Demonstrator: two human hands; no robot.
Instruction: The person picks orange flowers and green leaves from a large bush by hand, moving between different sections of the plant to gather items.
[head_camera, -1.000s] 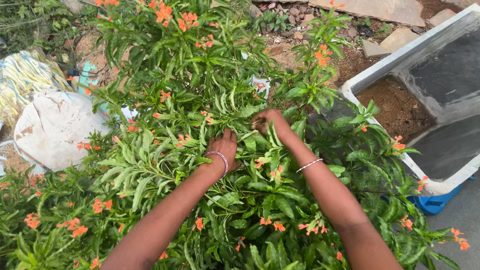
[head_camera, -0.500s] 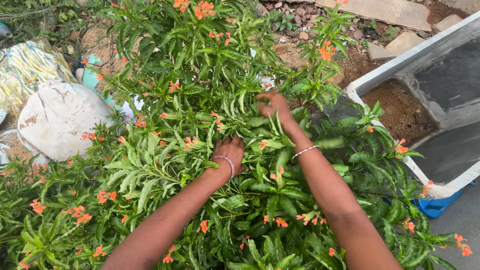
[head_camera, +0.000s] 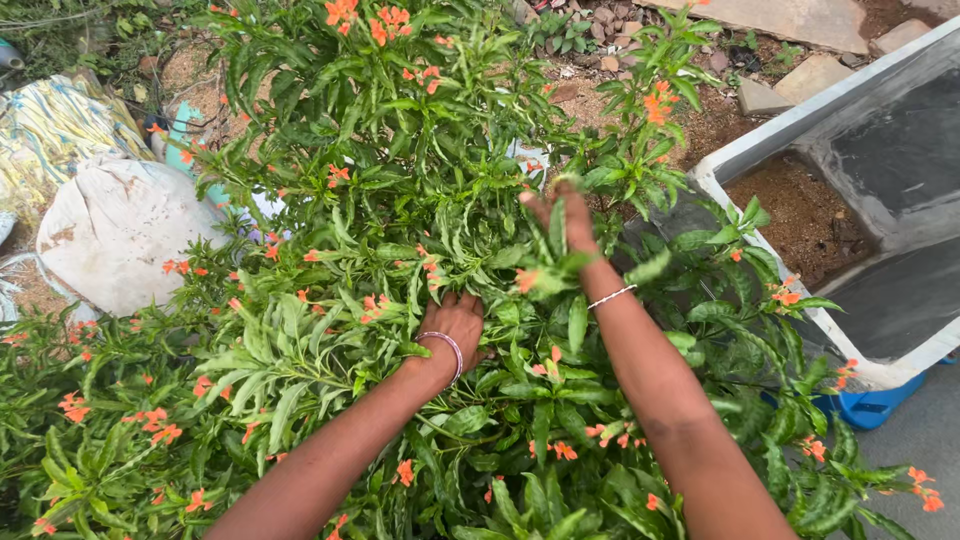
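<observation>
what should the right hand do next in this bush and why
Probably reach on to the nearest orange flowers just beyond it. The right hand is raised over the green shrub, blurred, so what it holds is unclear; the left hand is pressed into the leaves below, parting them.

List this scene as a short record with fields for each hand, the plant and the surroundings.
left hand: left hand pushed down into the foliage, fingers hidden among leaves, bangle at the wrist
right hand: right hand raised above the leaves, grip blurred
plant: bush with narrow green leaves and orange flowers
left side: white sack
right side: white trough with soil, blue base
</observation>
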